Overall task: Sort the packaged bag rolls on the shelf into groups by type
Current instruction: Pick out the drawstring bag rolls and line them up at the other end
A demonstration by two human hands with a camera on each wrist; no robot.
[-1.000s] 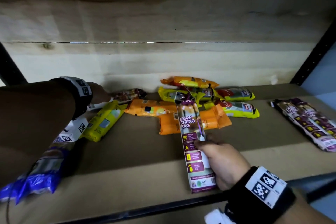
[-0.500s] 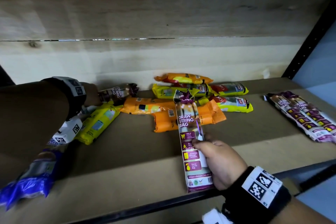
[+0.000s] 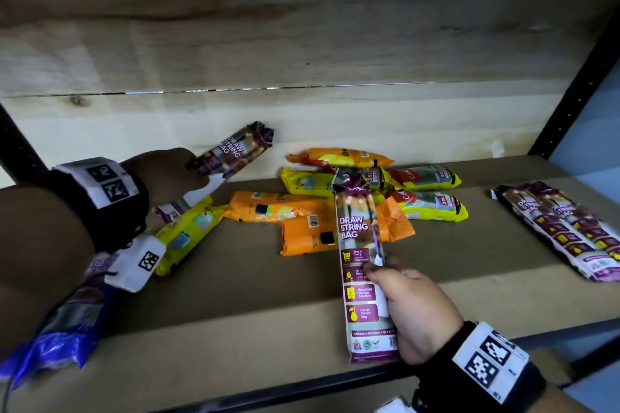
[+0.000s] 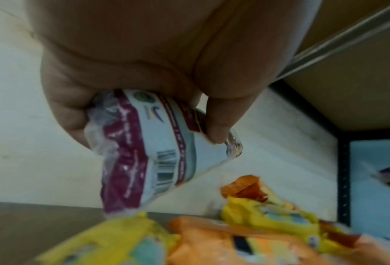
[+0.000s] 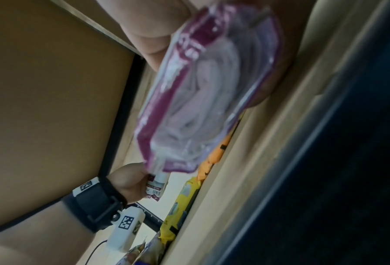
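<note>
Since a second before, the left hand (image 3: 171, 174) had lifted its gripped purple plastic draw-string pack (image 3: 231, 151) clear of the brown shelf board (image 3: 235, 295) — left of the orange-and-yellow packet pile (image 3: 339, 201); the right hand (image 3: 412, 308) clasped a second purple pack (image 3: 362, 271) in front of that pile.

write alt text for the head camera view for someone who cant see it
Each hand grips a purple draw string bag pack over a wooden shelf: the left hand lifts one at the back, the right hand holds another upright. Orange and yellow packs lie mixed between them; more purple packs lie right.
</note>
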